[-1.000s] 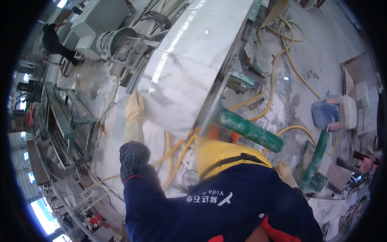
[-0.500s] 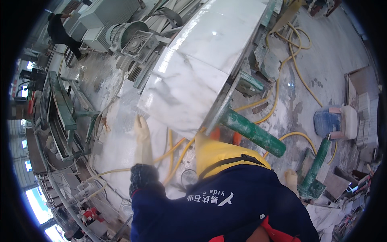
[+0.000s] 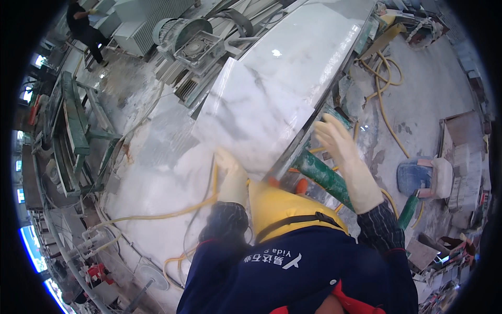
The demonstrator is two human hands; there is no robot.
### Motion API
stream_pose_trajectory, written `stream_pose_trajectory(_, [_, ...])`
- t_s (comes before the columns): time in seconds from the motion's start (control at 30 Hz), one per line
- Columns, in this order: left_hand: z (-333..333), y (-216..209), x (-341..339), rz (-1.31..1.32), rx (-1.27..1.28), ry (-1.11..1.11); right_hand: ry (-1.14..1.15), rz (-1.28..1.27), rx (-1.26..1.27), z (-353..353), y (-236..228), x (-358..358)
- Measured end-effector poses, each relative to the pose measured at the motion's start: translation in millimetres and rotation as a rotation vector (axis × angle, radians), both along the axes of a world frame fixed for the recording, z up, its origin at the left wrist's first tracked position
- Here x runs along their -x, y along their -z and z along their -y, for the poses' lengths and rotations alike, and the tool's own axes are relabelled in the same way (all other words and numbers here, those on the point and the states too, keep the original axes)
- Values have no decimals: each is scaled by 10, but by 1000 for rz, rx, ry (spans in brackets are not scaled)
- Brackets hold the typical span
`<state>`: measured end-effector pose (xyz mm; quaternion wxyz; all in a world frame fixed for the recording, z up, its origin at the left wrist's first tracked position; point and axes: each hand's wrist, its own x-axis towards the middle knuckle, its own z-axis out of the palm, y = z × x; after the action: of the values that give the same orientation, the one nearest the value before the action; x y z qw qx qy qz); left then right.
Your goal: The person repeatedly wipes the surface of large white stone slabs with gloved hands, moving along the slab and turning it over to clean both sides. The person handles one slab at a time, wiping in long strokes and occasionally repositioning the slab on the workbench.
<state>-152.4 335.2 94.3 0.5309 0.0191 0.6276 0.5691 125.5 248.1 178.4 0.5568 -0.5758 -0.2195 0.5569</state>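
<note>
A white marble slab [image 3: 256, 112] with grey veins lies at the near end of a row of pale glossy slabs [image 3: 298, 47]. My left hand [image 3: 231, 175], in a cream rubber glove, is at its near edge. Its fingers reach forward, slightly blurred; whether they press on the stone I cannot tell. My right hand [image 3: 337, 141], gloved alike, is raised by the right side of the bench, above a green post [image 3: 324, 175]. Its fingers are stretched out and hold nothing. A yellow apron [image 3: 287, 206] covers my front.
Yellow hoses [image 3: 157, 215] run over the wet floor at left and right. A motor [image 3: 180, 36] stands beyond the bench's left side, a green metal frame [image 3: 76, 131] further left. At right are a blue container [image 3: 413, 175] and stacked slabs [image 3: 465, 157]. Another person [image 3: 86, 31] stands far left.
My left hand has moved right along the slab's near edge. My right hand has risen from beside my body to the bench's right side. The view has shifted.
</note>
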Motion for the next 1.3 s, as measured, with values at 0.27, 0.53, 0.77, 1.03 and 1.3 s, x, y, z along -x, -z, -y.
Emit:
stream_pose_trajectory(0.27, [-24,525,227,-66,1,142,-37,-76,104,-520,73,562])
stream_pose_trajectory(0.53, [51,617,735,-353,7,448,-219,372,103,370,-190,884])
stream_pose_trajectory(0.77, [-99,183,13,-619,-128,803,-103,299,263,1706,-289,326])
stream_pose_trajectory(1.03, [1575,-291,-1922,-766,-527,1347,541,164,318,4387,294,457])
stream_pose_trajectory(1.3, [4342,-481,-3230,-259,-562,2215,1247,-259,385,6313,51,1546])
